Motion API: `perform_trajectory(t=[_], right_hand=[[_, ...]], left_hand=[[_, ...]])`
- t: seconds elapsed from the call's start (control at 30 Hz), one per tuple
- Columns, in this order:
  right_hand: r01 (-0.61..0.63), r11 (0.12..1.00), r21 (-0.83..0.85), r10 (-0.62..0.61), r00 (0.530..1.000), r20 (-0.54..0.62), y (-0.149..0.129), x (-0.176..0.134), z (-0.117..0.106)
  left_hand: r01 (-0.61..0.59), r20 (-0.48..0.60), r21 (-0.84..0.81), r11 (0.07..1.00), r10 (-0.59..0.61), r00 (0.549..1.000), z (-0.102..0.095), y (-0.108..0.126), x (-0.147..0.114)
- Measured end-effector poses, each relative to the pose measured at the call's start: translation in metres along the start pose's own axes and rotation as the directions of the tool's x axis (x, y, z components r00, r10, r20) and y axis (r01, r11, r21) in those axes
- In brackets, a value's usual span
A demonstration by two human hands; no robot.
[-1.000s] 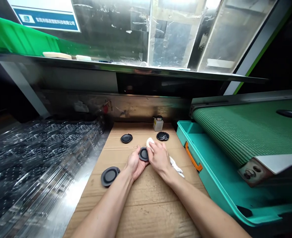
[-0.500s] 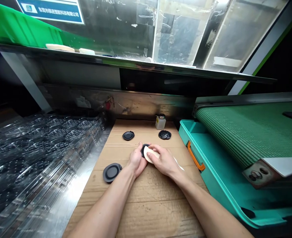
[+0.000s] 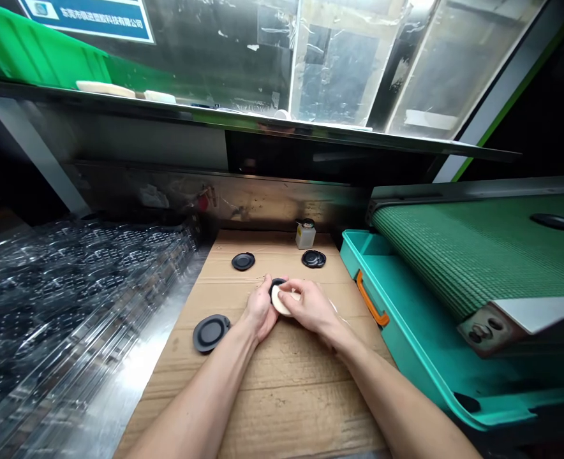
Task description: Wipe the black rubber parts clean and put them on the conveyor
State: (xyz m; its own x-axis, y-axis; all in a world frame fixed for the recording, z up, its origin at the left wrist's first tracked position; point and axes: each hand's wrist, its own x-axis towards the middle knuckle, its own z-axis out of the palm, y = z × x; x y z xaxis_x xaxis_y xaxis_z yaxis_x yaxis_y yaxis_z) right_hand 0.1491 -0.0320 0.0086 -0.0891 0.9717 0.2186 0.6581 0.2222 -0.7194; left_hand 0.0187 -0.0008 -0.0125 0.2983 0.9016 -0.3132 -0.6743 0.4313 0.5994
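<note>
My left hand (image 3: pixel 261 310) is closed around a round black plastic part (image 3: pixel 277 282), of which only the upper edge shows. Pinched in the fingers of my right hand (image 3: pixel 311 306) is a cream-white pad (image 3: pixel 282 302), pressed against the face of that part. Something white peeks out behind my right hand; I cannot make out what it is. On the cardboard (image 3: pixel 282 408) lie more round black parts: one by my left forearm (image 3: pixel 211 333), another farther back on the left (image 3: pixel 243 261), and a glossy black piece (image 3: pixel 314 258) at the back right.
A small white bottle with a dark top (image 3: pixel 305 234) stands at the cardboard's back. Clear plastic trays (image 3: pixel 71 287) are stacked left. A teal bin (image 3: pixel 406 344) with an orange handle sits right, below a green conveyor belt (image 3: pixel 454 248) carrying a black part (image 3: pixel 557 222). A metal shelf edge crosses above.
The view has shifted slightly, so the surroundings sit a little farther left. Both hands keep their hold, with the white pad still against the black part. The black part on the belt has moved nearer.
</note>
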Motion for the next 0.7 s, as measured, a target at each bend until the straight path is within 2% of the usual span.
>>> perform_trajectory(t=[0.07, 0.1, 0.2, 0.23, 0.3, 0.37, 0.43, 0.57, 0.63, 0.7], right_hand=[[-0.031, 0.999, 0.031, 0.028, 0.995, 0.099, 0.002, 0.001, -0.001], [-0.045, 0.998, 0.047, 0.039, 0.993, 0.107, 0.003, 0.002, -0.001], [-0.027, 0.996, 0.085, 0.028, 1.0, -0.009, 0.008, 0.005, -0.003], [-0.008, 0.996, 0.084, 0.009, 1.0, -0.012, 0.008, 0.005, -0.003], [0.024, 0.998, 0.058, -0.027, 0.998, 0.053, 0.008, 0.003, -0.001], [0.03, 0.999, -0.012, -0.029, 0.998, 0.058, 0.004, 0.001, 0.001], [0.013, 0.989, -0.147, -0.017, 0.999, -0.029, -0.002, -0.001, 0.006], [-0.071, 0.873, -0.482, 0.01, 0.992, -0.13, -0.013, 0.002, 0.015], [-0.136, 0.822, -0.553, 0.049, 0.984, -0.17, -0.014, 0.003, 0.016], [-0.122, 0.817, -0.563, 0.038, 0.987, -0.159, -0.014, 0.002, 0.016]], left_hand=[[0.018, 0.006, -0.001, 1.0, -0.018, 1.0, 0.0, 0.0, -0.001], [0.024, 0.018, 0.0, 1.0, -0.024, 1.0, 0.0, -0.001, -0.002], [0.018, 0.055, 0.005, 1.0, -0.018, 0.998, 0.001, 0.0, -0.002], [0.018, 0.055, 0.006, 1.0, -0.018, 0.998, 0.001, 0.0, -0.002], [0.021, 0.043, -0.002, 1.0, -0.021, 0.999, 0.0, 0.0, -0.001], [0.038, 0.04, -0.009, 0.999, -0.037, 0.998, 0.0, 0.0, 0.0], [0.025, 0.03, -0.021, 0.999, -0.025, 0.999, -0.001, 0.0, 0.001], [0.006, 0.027, -0.04, 0.999, -0.005, 1.0, -0.003, 0.001, 0.001], [0.043, 0.044, -0.028, 0.999, -0.041, 0.998, -0.004, 0.002, 0.001], [0.037, 0.024, -0.029, 0.999, -0.037, 0.999, -0.004, 0.001, 0.001]])
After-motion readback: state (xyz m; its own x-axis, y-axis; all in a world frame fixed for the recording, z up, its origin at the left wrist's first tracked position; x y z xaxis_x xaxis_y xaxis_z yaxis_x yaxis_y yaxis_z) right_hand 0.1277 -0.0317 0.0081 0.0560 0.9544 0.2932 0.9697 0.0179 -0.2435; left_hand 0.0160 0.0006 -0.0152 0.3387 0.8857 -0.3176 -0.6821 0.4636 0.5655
